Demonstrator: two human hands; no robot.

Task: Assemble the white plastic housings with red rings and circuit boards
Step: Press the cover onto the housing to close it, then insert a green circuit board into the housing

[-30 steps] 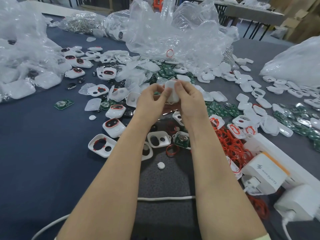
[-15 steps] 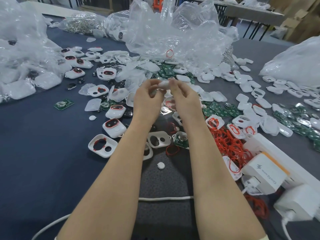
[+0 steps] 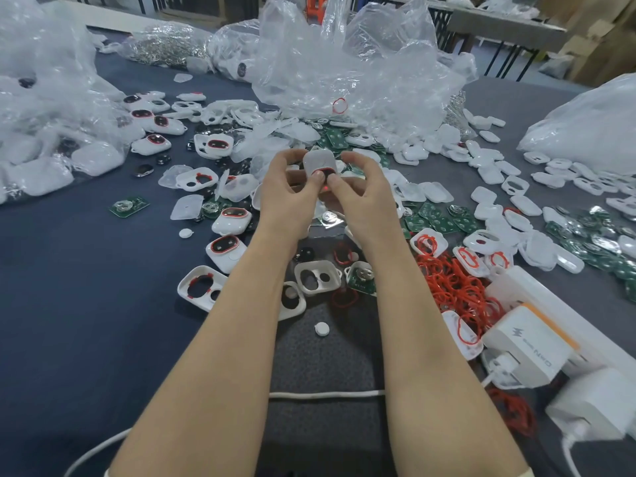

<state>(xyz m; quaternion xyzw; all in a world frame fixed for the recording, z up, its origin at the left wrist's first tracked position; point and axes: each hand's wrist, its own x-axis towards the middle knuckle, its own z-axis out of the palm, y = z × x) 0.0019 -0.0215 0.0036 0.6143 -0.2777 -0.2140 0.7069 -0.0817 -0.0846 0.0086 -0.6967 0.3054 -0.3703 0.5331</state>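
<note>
Since half a second ago the white housing (image 3: 318,161) has turned from edge-on to upright, and its red-ringed window now faces the camera. Two bare forearms reach forward from the bottom edge. The left hand (image 3: 289,197) and right hand (image 3: 361,197) each pinch the housing's lower part between thumb and curled fingers, holding it above the middle of the table.

Three open housing shells (image 3: 318,275) lie below the wrists, with two finished housings (image 3: 227,247) just to their left. One lone circuit board (image 3: 129,206) sits far left. Many more boards (image 3: 437,220) spread right, too many to count. A heap of loose red rings (image 3: 457,287) lies beside two white chargers (image 3: 530,346). At least three large clear plastic bags (image 3: 344,63) stand behind.

The table (image 3: 69,321) is covered in dark blue cloth, with a grey mat (image 3: 320,366) and a white cable (image 3: 327,394) across it. Another table (image 3: 499,22) and cardboard boxes (image 3: 605,36) stand beyond.
</note>
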